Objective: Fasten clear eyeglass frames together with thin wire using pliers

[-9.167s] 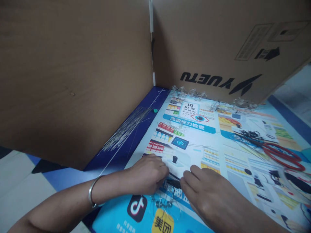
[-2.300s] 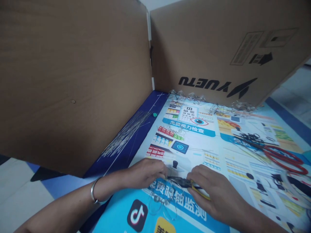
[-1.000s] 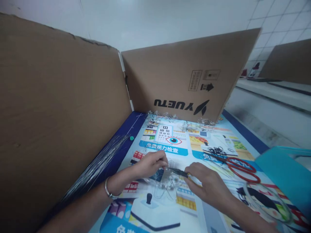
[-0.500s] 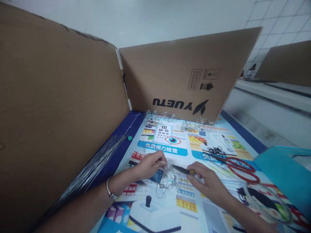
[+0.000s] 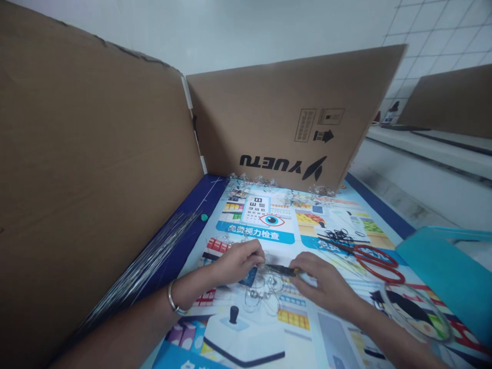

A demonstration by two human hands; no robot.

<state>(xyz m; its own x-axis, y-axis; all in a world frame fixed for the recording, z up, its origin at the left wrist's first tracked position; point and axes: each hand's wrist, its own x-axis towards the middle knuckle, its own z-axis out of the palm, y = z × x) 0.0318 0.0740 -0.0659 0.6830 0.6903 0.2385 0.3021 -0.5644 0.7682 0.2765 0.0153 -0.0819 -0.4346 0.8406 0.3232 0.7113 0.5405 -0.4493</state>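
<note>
My left hand (image 5: 238,261) pinches a thin wire piece with small beads (image 5: 261,292) that hangs down over the printed poster (image 5: 338,328) on the table. My right hand (image 5: 323,284) is closed round small pliers with yellow grips (image 5: 280,269), whose dark jaws point left and meet the wire at my left fingertips. A silver bangle sits on my left wrist. The two hands are almost touching above the middle of the poster.
Cardboard panels (image 5: 96,169) wall the left and back. A bundle of straight wires (image 5: 146,264) lies along the left panel. Red-handled scissors (image 5: 374,259) and black rings (image 5: 342,237) lie at right, a clear round lid (image 5: 417,310) and teal bin (image 5: 449,271) further right. Finished wire pieces (image 5: 265,182) line the back.
The camera has lifted, showing more of the wall and the teal bin. My hands stay together on the wire; the pliers' jaws have closed in on my left fingertips.
</note>
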